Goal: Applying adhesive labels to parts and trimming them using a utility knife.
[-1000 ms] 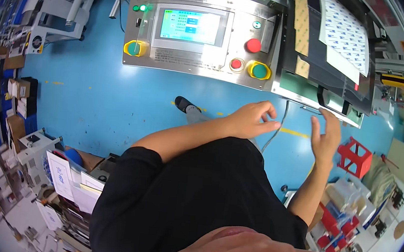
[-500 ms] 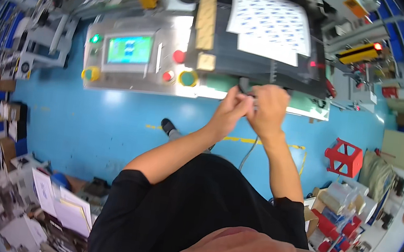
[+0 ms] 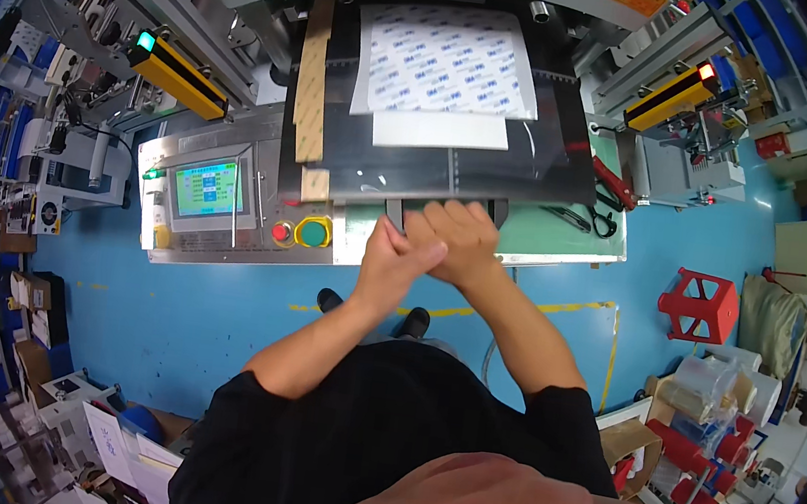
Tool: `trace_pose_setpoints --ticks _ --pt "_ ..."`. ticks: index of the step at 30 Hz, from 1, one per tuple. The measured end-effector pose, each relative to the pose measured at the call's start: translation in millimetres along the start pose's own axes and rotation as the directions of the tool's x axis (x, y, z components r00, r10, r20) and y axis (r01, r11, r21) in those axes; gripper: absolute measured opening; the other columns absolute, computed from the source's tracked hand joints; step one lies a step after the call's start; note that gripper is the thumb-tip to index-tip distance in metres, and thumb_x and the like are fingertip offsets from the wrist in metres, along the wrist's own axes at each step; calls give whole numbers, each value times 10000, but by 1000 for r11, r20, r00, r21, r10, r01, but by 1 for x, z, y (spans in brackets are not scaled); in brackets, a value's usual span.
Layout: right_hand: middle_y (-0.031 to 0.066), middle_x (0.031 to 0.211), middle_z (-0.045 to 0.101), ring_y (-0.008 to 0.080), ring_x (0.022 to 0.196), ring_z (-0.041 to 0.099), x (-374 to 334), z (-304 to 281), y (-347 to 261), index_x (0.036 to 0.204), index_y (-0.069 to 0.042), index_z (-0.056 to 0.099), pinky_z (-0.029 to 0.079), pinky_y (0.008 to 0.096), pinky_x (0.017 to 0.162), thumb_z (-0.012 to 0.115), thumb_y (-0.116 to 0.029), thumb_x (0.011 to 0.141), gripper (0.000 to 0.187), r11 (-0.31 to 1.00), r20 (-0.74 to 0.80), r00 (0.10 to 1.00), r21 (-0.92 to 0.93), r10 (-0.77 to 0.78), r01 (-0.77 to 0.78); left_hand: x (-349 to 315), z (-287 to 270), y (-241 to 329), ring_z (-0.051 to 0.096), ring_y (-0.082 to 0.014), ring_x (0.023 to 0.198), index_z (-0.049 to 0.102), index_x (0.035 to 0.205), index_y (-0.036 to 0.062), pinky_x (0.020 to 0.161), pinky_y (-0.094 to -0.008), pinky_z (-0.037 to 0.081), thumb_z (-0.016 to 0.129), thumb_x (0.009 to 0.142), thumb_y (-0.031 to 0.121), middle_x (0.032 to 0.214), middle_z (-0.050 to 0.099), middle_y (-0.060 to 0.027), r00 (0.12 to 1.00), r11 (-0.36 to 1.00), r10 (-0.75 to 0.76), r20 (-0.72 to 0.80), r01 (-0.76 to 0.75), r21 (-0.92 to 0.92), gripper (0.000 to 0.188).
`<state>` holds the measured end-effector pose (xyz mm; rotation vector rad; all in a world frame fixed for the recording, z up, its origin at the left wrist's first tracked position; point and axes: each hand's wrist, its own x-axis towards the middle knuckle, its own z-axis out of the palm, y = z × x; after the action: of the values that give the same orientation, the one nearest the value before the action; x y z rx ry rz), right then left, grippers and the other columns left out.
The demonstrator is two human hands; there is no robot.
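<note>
in the head view, the right hand [image 3: 453, 241] is curled around the black handle [image 3: 395, 214]; the left hand [image 3: 387, 265] presses against it at 8 o'clock, and i cannot tell whether it grips anything. from the 2 hands, the black plate [image 3: 389, 165] and its patterned white sheet [image 3: 446, 66] lie at 12 o'clock, a green button [image 3: 313, 232] at 9.

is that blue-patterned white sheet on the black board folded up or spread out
Spread out: the sheet lies open on the black board, its blue pattern showing across a broad face.
</note>
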<state>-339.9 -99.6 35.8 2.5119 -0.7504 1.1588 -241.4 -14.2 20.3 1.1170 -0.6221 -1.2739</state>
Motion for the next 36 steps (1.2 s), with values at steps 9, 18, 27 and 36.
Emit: trace_pose_setpoints --ticks 9,18,27,36 --pt "-4 616 564 197 593 595 56 81 65 627 -200 547 414 363 572 642 -393 808 282 1000 89 996 -4 -26 27 111 -13 30 476 -75 795 434 967 104 734 -253 439 727 923 341 879 517 5 997 995 -9 75 16 -94 379" --pt "17 613 636 219 593 647 96 124 101 628 -167 615 466 372 585 638 -473 877 396 999 56 998 -47 -17 19 39 -40 -22 594 -307 870 582 1109 18 804 -414 471 748 835 277 948 599 -149 840 326 439 318 -479 815 411" --pt "25 635 663 265 611 653 126 157 130 636 -159 633 513 384 582 574 -521 923 465 999 155 987 -33 46 -41 44 -37 -23 573 -335 889 584 1006 33 806 -433 457 742 830 270 929 581 -137 853 270 412 321 -451 851 334" --pt "98 756 699 321 695 686 147 162 140 809 -181 732 554 468 581 578 -551 903 412 992 263 958 11 116 -123 44 -37 -25 535 -332 820 577 974 35 757 -430 432 759 803 277 845 536 -125 781 170 488 391 -524 835 348"
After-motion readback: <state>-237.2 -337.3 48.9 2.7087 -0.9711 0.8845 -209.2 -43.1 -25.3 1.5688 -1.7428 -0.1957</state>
